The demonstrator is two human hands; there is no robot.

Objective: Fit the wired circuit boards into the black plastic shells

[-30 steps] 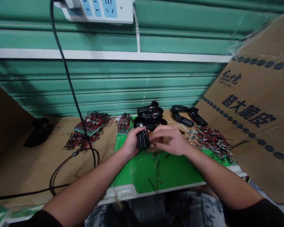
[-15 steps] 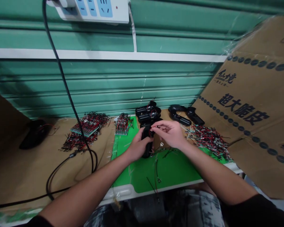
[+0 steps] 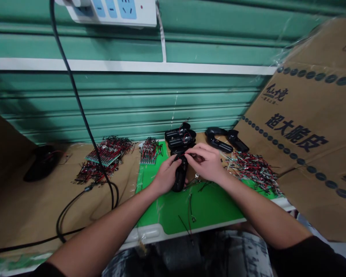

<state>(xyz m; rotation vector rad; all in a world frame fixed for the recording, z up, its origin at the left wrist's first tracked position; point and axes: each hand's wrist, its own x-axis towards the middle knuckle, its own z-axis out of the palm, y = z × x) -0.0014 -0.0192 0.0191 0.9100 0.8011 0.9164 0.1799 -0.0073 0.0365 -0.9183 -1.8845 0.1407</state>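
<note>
A black plastic housing (image 3: 180, 179) is upright in my left hand (image 3: 166, 175), whose fingers are wrapped round it with the thumb near its upper part. At the top of that housing my right hand (image 3: 207, 162) pinches a thin red wire (image 3: 187, 154); the wire's end is too small to make out. Just behind my hands lies a pile of similar black housings (image 3: 180, 137), some with red wires showing. Loose thin wires with small metal ends (image 3: 191, 206) lie on the green mat (image 3: 213, 209) below my hands.
Bundles of red and black wired parts (image 3: 109, 152) lie at the left, a smaller bundle (image 3: 150, 151) nearer the middle. A wire heap (image 3: 255, 171) and more black housings (image 3: 219, 140) are at the right. A black cable (image 3: 77, 96) hangs in front; a cardboard box (image 3: 314, 127) stands right.
The black housing has turned in my left hand, and the left thumb has moved up towards its top. My right hand has shifted slightly and still pinches at the housing's upper end.
</note>
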